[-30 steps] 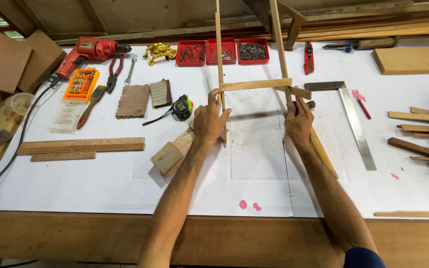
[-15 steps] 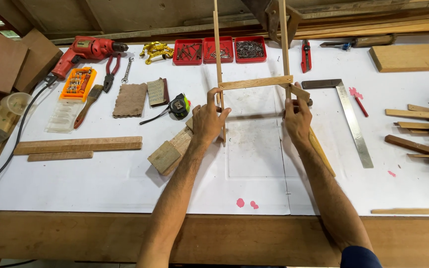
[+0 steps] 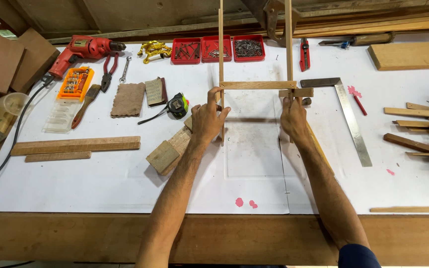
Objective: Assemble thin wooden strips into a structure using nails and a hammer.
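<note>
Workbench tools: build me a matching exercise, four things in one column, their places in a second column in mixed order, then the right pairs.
Things:
1. red drill
2. steel square
3. tape measure
4. thick wooden block

Places:
A. far right corner of the white sheet
B. just right of the right hand
C. far left, next to the pliers
D. just left of the left hand

Pairs: 1-C, 2-B, 3-D, 4-A
</note>
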